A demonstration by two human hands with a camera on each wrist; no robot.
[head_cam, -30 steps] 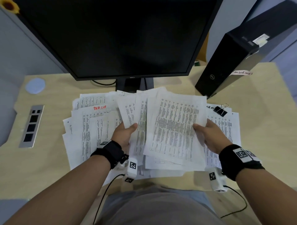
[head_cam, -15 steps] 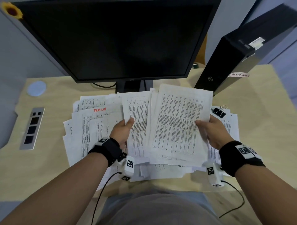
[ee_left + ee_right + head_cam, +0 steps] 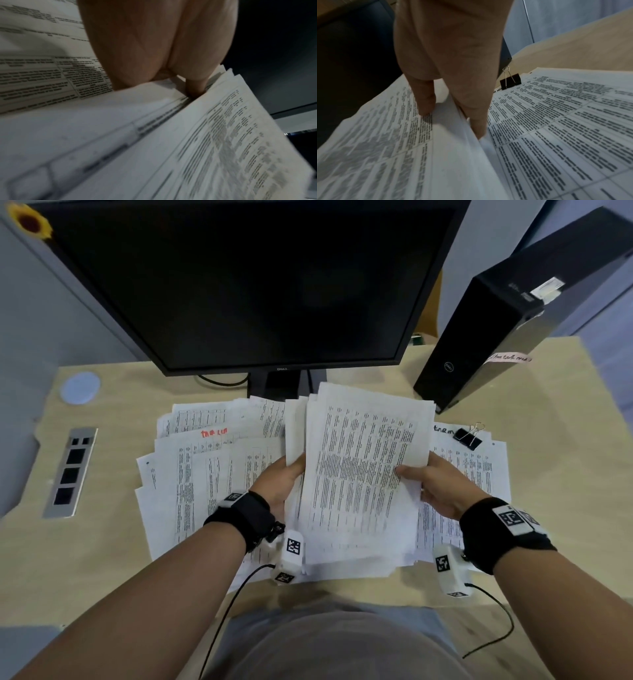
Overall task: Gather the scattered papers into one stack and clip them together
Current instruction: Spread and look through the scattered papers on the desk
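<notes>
I hold a loose bundle of printed sheets (image 3: 359, 474) tilted up above the desk. My left hand (image 3: 282, 481) grips its left edge, thumb on top; in the left wrist view the left hand (image 3: 171, 75) has its fingers under the bundle (image 3: 223, 148). My right hand (image 3: 430, 484) pinches the right edge; the right wrist view shows my right hand (image 3: 452, 112) with the thumb above and fingers below the bundle (image 3: 402, 155). More printed sheets (image 3: 212, 474) lie spread on the desk underneath. A black binder clip (image 3: 468, 436) (image 3: 510, 81) rests on the sheets at the right.
A black monitor (image 3: 253, 289) on its stand rises just behind the papers. A black computer tower (image 3: 507, 326) stands at the back right. A metal socket panel (image 3: 70, 472) and a round white cap (image 3: 80, 387) are set into the wooden desk (image 3: 555, 474) at the left.
Both hands have pushed the fanned sheets inward into a narrower bundle and tilted it more upright. The left hand moved right, closer to the right hand.
</notes>
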